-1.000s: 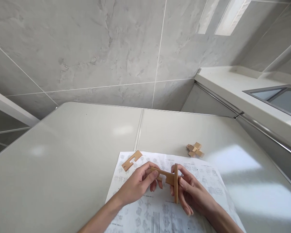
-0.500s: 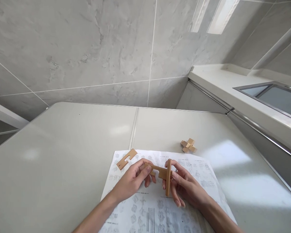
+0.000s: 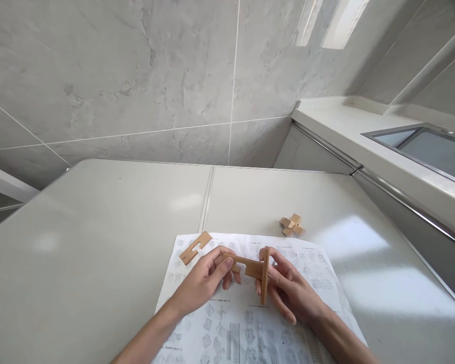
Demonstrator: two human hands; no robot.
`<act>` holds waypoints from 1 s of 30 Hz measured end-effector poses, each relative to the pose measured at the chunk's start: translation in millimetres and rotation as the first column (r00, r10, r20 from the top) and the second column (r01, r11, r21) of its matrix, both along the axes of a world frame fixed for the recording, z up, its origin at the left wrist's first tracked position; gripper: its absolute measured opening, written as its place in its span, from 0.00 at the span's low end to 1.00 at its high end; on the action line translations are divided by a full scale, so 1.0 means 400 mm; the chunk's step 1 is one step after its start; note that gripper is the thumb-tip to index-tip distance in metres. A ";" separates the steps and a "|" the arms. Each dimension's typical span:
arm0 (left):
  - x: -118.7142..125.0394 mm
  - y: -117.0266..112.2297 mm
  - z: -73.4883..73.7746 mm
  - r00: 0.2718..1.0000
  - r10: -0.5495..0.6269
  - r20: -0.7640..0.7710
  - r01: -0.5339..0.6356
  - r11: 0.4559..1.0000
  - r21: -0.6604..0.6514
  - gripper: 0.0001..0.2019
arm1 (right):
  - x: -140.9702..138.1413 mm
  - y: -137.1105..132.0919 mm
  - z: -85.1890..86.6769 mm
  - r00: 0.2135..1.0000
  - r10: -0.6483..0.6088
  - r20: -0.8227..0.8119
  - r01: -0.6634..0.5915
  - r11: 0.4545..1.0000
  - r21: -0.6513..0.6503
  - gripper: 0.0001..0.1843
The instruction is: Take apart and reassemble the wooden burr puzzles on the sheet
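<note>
Over the middle of the paper point(image 3: 197, 326), two hands and two bits of wood. The left hand point(image 3: 212, 273) has thumb and fingers pinched narrow on one end of the notched bar point(image 3: 253, 269), and the bar's cutout is open beside that thumb. At the other end, the right hand point(image 3: 288, 285) closes thumb and fingers around the slat point(image 3: 265, 278), its lower fingers loose above the paper. The slat stands crosswise to the bar, the two meeting; how deep they fit I can't tell, since fingers cover the far side.

And here's the danger! That left grip is right out at the tip, so a sideways twist could lever the joint askew and jam it. If the fit is loose, either hand slackening could let the slat tip or drop onto the paper. The bar looks thinnest alongside its cutout, so hard bending there might crack it.

On the paper's far left corner lies the loose plate point(image 3: 187, 255), near the left knuckles: a careless swing could knock it. The wooden cross point(image 3: 292, 225), just beyond the paper's far edge, looks safely apart.
</note>
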State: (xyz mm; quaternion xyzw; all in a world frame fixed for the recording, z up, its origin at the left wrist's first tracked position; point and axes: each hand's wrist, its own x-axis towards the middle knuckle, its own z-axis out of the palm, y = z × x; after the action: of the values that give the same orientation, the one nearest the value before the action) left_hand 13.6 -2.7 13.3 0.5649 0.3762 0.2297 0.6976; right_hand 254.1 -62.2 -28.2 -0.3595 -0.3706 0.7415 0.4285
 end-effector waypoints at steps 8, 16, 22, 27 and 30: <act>-0.006 0.004 0.000 0.999 0.040 -0.012 -0.040 0.998 0.040 0.21 | -0.004 0.008 0.005 0.997 0.012 -0.080 -0.015 0.999 -0.034 0.18; -0.020 0.013 0.022 0.951 0.241 -0.196 -0.148 0.907 0.395 0.16 | 0.005 0.003 0.015 0.933 -0.287 0.215 0.272 0.957 0.098 0.23; -0.007 -0.009 -0.017 0.849 0.407 -0.338 -0.047 0.693 0.719 0.14 | -0.011 -0.005 0.024 0.804 -0.354 0.477 0.312 0.935 0.167 0.26; 0.003 -0.013 -0.037 0.824 0.462 -0.329 0.055 0.513 0.857 0.13 | -0.027 -0.010 0.013 0.693 -0.408 0.594 0.305 0.913 0.271 0.23; 0.005 -0.021 -0.045 0.827 0.440 -0.351 0.100 0.498 0.861 0.12 | -0.031 -0.013 0.006 0.565 -0.460 0.685 0.253 0.887 0.387 0.23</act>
State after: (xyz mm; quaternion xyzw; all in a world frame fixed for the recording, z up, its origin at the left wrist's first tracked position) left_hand 15.7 -10.9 -4.8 0.8297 0.4468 0.2893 0.1680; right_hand 241.9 -67.5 -25.7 -0.6488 -0.5225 0.3657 0.4151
